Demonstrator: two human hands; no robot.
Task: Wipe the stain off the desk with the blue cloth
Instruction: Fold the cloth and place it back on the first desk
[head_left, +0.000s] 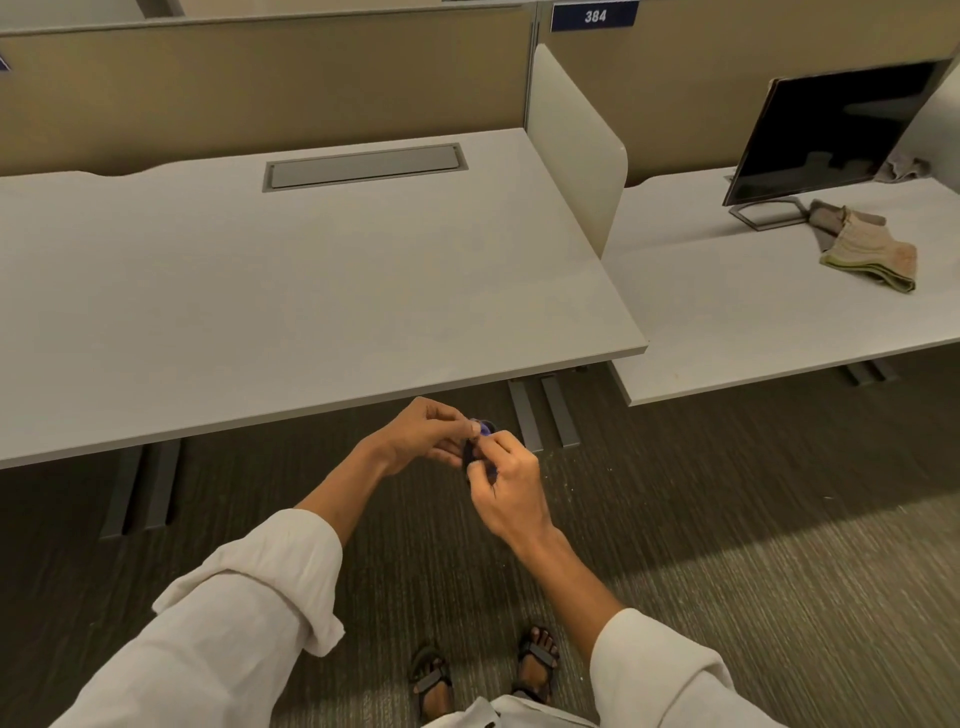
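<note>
Both my hands meet in front of the near edge of the white desk (311, 291), over the carpet. My left hand (426, 434) and my right hand (506, 480) pinch a small dark object with a blue-purple tip (483, 434) between the fingers. What this object is cannot be told. No blue cloth shows anywhere, and I see no stain on the desk top. Rolled white sleeves cover both forearms.
A grey cable hatch (363, 167) is set in the desk's back. A white divider panel (576, 150) separates it from the right-hand desk (727, 322), which carries a black monitor (831, 130) and folded beige-green cloths (867, 249). Desk legs (543, 410) stand near my hands.
</note>
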